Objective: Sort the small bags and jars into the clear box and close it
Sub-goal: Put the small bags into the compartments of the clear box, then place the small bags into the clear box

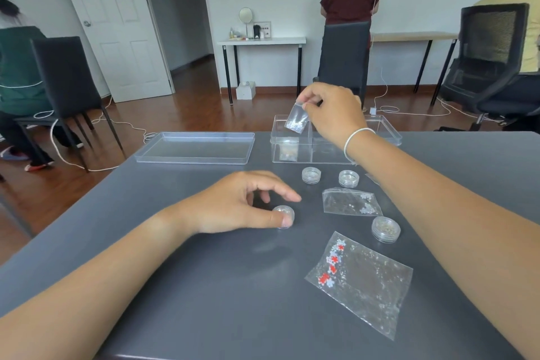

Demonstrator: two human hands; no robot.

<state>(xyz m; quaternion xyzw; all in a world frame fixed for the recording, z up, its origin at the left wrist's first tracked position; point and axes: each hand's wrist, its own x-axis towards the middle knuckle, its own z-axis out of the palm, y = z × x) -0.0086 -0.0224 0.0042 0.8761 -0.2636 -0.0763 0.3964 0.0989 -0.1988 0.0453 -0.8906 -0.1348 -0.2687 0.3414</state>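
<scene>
My right hand pinches a small clear bag of silver beads by its top, hanging over the left compartment of the clear box. One small bag lies inside that compartment. My left hand rests on the table with thumb and fingers around a small round jar. Three more jars stand on the table. A clear bag with white flowers and a larger bag with red flowers lie flat near them.
The box's clear lid lies upside down on the grey table, left of the box. Beyond the table are black chairs, cables on the wooden floor, and three people at other desks.
</scene>
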